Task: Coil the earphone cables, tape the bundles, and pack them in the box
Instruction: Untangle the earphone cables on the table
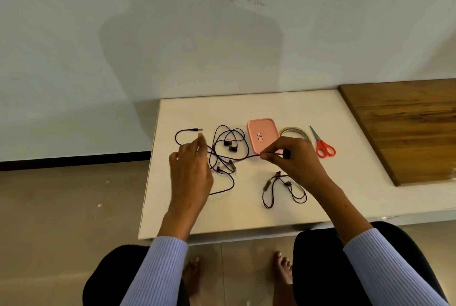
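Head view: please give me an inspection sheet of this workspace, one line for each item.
Surface: white table, wooden board on its right part.
Job's things: pink box closed; tape roll; red scissors.
Clutter: nothing seen.
Grips: right hand pinches a black cable; left hand open above the tangle.
Cables: loose tangle; second earphone set uncoiled, nearer the person.
Surroundings: pale wall, tiled floor.

Two hands: left hand (191,170) at 9 o'clock, right hand (293,157) at 3. One pink box (264,135), one tape roll (294,131), one pair of scissors (323,145) toward 1 o'clock, and black earphone cables (229,152) (tangled, count unclear)
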Tool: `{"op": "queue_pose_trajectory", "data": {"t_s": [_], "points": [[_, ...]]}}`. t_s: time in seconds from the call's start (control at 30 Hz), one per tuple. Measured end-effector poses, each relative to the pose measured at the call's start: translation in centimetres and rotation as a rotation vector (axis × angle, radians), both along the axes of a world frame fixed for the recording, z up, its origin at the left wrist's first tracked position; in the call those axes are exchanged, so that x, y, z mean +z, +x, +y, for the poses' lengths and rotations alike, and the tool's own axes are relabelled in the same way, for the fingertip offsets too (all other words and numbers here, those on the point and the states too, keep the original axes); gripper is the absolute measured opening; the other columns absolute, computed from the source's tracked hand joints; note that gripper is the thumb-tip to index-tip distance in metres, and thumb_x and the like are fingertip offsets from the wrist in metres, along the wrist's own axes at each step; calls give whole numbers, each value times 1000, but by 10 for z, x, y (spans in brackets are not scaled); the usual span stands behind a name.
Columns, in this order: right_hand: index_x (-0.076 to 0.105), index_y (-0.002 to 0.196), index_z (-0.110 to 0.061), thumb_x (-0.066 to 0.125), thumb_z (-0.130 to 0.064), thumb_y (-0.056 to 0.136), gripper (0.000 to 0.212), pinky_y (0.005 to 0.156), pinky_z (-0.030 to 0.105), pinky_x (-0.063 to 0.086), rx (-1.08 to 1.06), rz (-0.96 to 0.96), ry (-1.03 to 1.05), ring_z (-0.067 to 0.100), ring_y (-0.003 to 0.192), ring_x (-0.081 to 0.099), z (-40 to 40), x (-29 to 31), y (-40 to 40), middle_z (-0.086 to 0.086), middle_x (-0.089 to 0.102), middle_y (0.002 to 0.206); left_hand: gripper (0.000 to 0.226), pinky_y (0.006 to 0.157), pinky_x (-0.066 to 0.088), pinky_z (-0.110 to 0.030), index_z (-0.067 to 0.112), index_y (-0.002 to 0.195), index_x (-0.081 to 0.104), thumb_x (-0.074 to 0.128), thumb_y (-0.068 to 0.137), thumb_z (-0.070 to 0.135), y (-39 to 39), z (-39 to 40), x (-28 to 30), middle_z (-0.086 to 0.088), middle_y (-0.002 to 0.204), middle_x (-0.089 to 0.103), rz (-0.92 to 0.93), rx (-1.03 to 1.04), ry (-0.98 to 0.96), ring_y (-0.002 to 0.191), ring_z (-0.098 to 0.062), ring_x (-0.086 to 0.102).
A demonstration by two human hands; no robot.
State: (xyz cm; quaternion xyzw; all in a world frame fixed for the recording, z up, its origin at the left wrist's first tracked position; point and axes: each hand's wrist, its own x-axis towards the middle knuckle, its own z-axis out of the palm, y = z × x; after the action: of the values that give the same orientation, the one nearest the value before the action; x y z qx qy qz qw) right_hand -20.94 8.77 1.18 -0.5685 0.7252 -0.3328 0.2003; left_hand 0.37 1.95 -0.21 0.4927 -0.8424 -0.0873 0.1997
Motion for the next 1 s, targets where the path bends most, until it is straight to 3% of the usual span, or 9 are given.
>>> {"op": "queue_pose_trajectory", "data": {"t_s": [0.1,0.2,0.3,0.47,0.6,0.67,0.77,0.87,1.0], "points": [[75,85,-20,74,-24,79,7,59,10,37,76,6,-24,-2,66,54,-4,1,14,-26,57,74,48,96,39,-37,9,129,56,59,82,-1,-17,11,1,-7,121,63,95,-195,8,113,-25,57],[75,85,-17,73,-21,80,6,61,9,39,124,-52,-43,-8,69,53,-7,0,27,-17,61,74,28,83,40,-25,18,116,67,61,89,18,-28,17,1,0,98,71,210,-265,93,90,-18,64],[74,83,-19,73,-21,79,4,58,12,40,102,-127,-63,-2,63,51,-9,1,28,-19,63,72,22,66,47,-19,17,109,72,58,91,20,-25,15,6,2,81,72,348,-270,151,72,-11,65],[74,82,-28,74,-25,78,5,65,23,47,95,-182,-38,5,64,58,-7,4,11,-20,70,79,16,67,49,-15,16,100,75,66,87,14,-12,3,10,2,87,75,416,-139,106,76,-10,68],[76,89,-16,73,-22,79,12,55,13,42,33,-169,-13,1,55,52,0,6,-8,-13,70,79,14,71,45,-7,16,97,76,66,87,13,1,-7,11,3,88,75,483,32,104,82,-10,69],[76,89,-15,73,-23,79,12,55,17,43,6,-157,1,9,55,50,3,3,-12,-7,71,79,17,71,40,-2,14,101,74,64,88,12,6,-9,9,0,90,75,477,101,140,86,-13,69],[73,85,-17,72,-22,81,7,55,13,40,1,-70,39,5,56,49,2,0,-5,-16,64,75,38,76,48,-23,7,129,57,54,91,3,3,-4,2,-11,102,72,251,97,149,93,-25,68],[71,83,-18,71,-21,82,3,55,9,37,22,-2,36,-9,63,51,-1,-3,7,-24,56,72,56,105,38,-40,7,137,47,52,83,-10,-7,2,0,-11,133,57,164,-115,78,126,-24,51],[70,81,-23,71,-24,82,1,59,11,41,91,-59,23,-4,66,51,-6,-6,24,-24,59,74,29,93,49,-36,16,115,68,63,86,15,-21,11,-1,-2,111,70,278,-304,183,105,-17,63]]}}
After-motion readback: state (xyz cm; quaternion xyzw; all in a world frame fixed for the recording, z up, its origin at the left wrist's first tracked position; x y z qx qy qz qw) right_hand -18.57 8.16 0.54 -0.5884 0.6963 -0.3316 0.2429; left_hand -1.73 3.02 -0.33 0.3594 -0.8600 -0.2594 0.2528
